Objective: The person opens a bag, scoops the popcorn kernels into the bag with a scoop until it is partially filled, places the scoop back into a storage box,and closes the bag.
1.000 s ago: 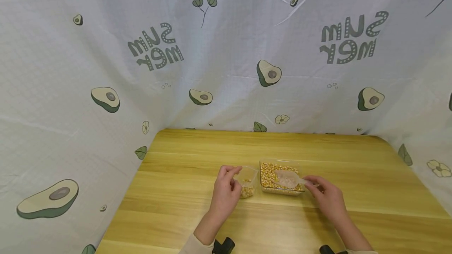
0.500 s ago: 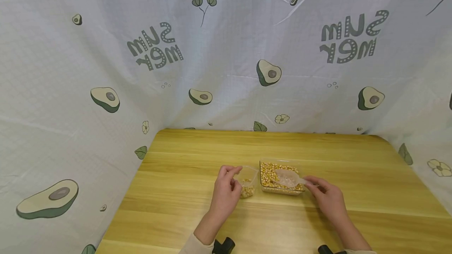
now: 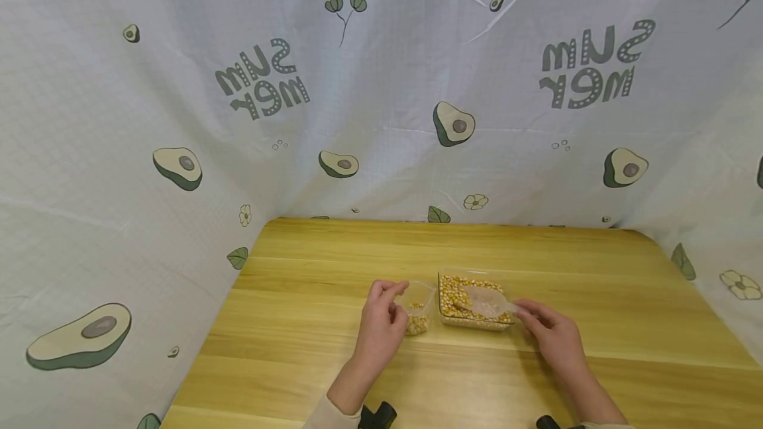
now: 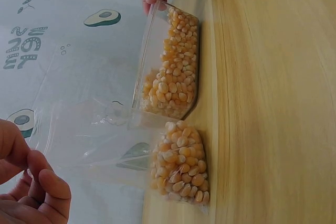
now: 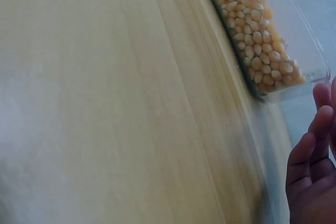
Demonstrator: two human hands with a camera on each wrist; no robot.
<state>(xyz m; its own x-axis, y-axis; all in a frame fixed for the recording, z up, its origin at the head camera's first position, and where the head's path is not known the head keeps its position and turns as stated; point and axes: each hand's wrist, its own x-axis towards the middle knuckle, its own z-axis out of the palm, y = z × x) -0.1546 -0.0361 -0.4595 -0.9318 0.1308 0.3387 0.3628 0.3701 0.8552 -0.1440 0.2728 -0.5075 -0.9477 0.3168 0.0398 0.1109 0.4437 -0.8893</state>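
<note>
My left hand pinches the top edge of a clear plastic bag, which stands upright with corn kernels in its bottom. Right beside the bag is a clear rectangular container holding more corn kernels. My right hand grips the handle of a translucent scoop at the container's right side. The scoop's bowl lies over the kernels inside the container. In the right wrist view the scoop is hidden, and only the curled fingers show by the container's rim.
Both containers of corn stand on a wooden table. A white curtain printed with avocados hangs around its back and sides. Black wrist mounts show at the bottom of the head view.
The scoop and right hand have shifted very slightly over the container. My left hand and the bag stay in place.
</note>
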